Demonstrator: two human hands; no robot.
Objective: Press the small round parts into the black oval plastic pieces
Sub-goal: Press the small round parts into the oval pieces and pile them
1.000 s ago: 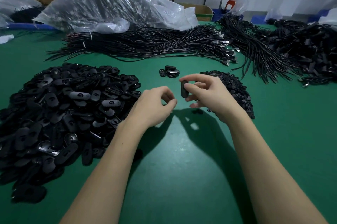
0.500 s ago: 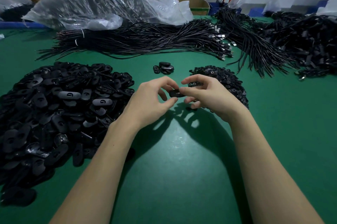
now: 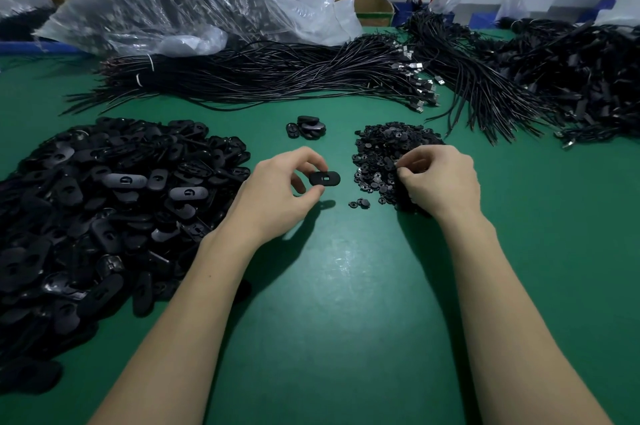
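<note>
Oval piece (image 3: 324, 178): now held flat above the green table (image 3: 346, 286), pinched at its near end by your left hand (image 3: 277, 196), slot facing up. Half a second ago both hands met on it; your right hand (image 3: 438, 179) has since let go and moved onto the pile of small round parts (image 3: 388, 151), fingers curled in; whether they hold a part yet, cannot tell. Judgement: handover done, next is fetching a round part to press in. Oval stock pile (image 3: 104, 203) lies left.
</note>
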